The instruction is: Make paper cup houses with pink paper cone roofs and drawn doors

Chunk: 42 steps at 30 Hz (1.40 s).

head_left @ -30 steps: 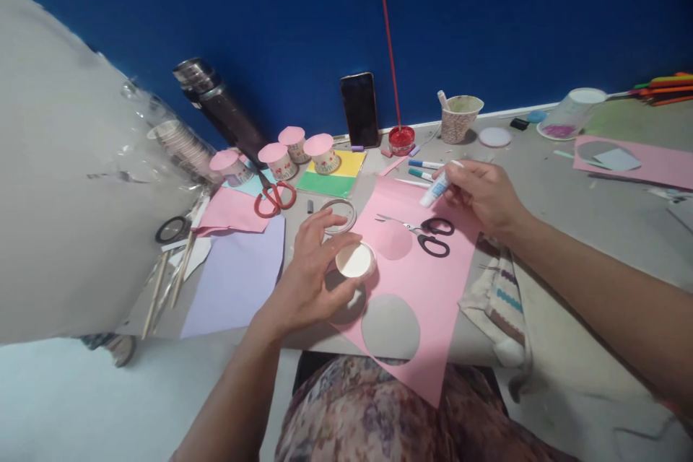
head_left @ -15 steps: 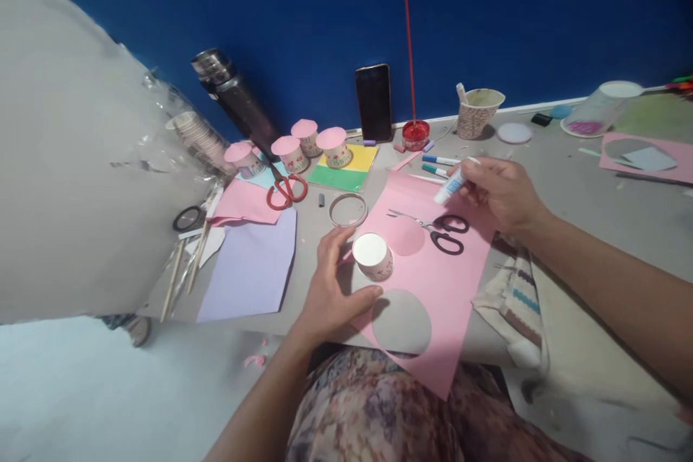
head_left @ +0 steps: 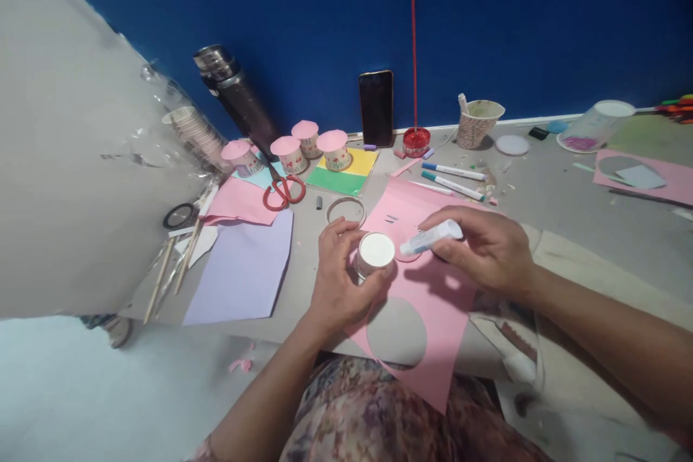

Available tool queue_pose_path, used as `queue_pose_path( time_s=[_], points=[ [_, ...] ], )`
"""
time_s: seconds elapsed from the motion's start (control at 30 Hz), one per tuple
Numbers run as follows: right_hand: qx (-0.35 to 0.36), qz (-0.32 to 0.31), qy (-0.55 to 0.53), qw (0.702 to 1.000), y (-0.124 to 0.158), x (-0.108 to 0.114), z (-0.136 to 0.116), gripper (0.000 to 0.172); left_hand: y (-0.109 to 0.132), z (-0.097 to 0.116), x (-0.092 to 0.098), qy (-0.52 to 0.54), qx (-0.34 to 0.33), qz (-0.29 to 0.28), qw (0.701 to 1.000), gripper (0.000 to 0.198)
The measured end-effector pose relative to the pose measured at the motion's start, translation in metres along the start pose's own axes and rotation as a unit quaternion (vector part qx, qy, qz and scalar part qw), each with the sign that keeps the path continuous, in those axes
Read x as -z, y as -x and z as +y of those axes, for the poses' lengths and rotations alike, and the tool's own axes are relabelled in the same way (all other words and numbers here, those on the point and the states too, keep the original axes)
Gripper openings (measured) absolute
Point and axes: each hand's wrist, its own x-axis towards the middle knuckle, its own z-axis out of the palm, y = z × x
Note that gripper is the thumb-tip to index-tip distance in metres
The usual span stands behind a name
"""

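Note:
My left hand [head_left: 340,283] is closed around a small upside-down paper cup [head_left: 377,251], its white bottom facing up. Between the fingers of my right hand [head_left: 495,249] is a white glue stick [head_left: 433,236], tilted with its end pointing left toward the cup, a short gap apart. Under both lies a pink paper sheet [head_left: 433,346] with a large round hole near its front edge. A pink paper circle [head_left: 410,251] on the sheet is partly covered by the glue stick. My right hand hides most of the black-handled scissors; just the blade tips [head_left: 391,218] show.
Several decorated cups [head_left: 292,154] with pink tops stand at the back left, beside red-handled scissors [head_left: 284,192] and a dark flask [head_left: 238,101]. A tape ring [head_left: 346,211] lies behind my left hand. A phone [head_left: 377,108] leans on the wall. Markers [head_left: 453,186] lie behind my right hand.
My right hand has brought the glue stick left and down, close to the cup, and now covers the black scissors. My left hand has closed around the cup.

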Motion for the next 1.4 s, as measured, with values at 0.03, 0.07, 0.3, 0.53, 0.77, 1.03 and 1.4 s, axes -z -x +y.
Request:
queue_pose_path(
  time_s=[0.03,0.07,0.3,0.53,0.77,1.03,1.4],
  points=[
    [0.034,-0.016,0.017,0.999,0.001,-0.002,-0.002,0.019,-0.001,0.001,-0.001,-0.007,-0.009,0.0,1.0,0.043],
    [0.063,-0.031,0.029,0.997,0.001,-0.003,-0.003,0.019,-0.001,0.001,-0.001,-0.012,-0.016,0.001,1.0,0.043],
    [0.125,-0.058,0.092,0.986,-0.007,-0.006,0.007,0.015,-0.001,0.001,0.0,-0.023,-0.058,-0.001,0.998,0.049],
    [0.074,-0.036,0.098,0.992,-0.019,-0.006,0.009,0.016,-0.002,0.008,0.002,-0.046,-0.065,-0.011,0.997,0.052],
    [0.015,-0.018,0.066,0.998,-0.023,-0.006,-0.005,0.011,-0.003,0.014,-0.003,-0.033,-0.089,-0.011,0.995,0.056],
    [0.08,-0.077,0.074,0.991,-0.022,-0.002,-0.012,0.015,-0.007,0.019,-0.007,-0.023,-0.106,-0.029,0.994,0.055],
    [0.222,-0.181,0.123,0.95,-0.01,0.0,-0.021,0.021,-0.008,0.008,-0.003,-0.02,-0.081,-0.02,0.996,0.05]
  ],
)
